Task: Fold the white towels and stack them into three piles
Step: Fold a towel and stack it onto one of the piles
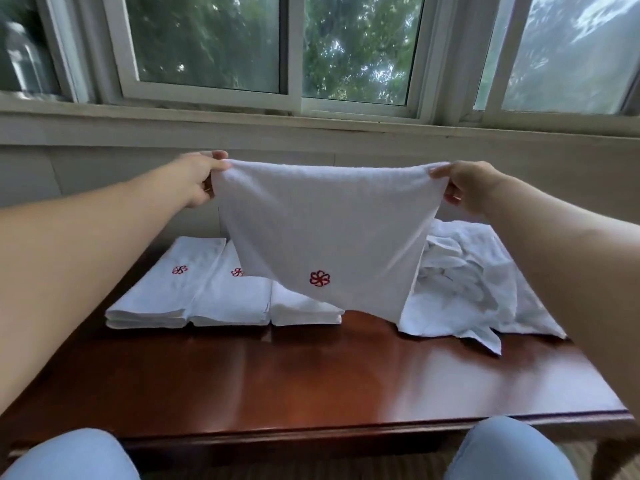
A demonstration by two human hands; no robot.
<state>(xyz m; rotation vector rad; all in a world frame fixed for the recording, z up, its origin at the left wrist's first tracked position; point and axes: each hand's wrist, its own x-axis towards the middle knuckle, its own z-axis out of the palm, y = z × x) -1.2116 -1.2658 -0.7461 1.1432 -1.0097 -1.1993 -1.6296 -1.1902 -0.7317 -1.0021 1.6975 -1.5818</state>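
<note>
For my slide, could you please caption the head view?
Both hands hold a white towel above three folded piles.

No readable words, numbers or brand names.

Signs:
- Held towel (325, 237), centre of frame: one red embroidered emblem (319, 278), a pinwheel-like swirl of looped strokes, low on the hanging cloth, near its bottom edge.
- Left pile (162, 289), centre left of frame: the same red emblem (179, 270), smaller, on the top face.
- Middle pile (232, 296), just right of the left one: the same red emblem (237, 272), its right part hidden behind the held towel.

No letters can be made out inside any emblem.
</note>
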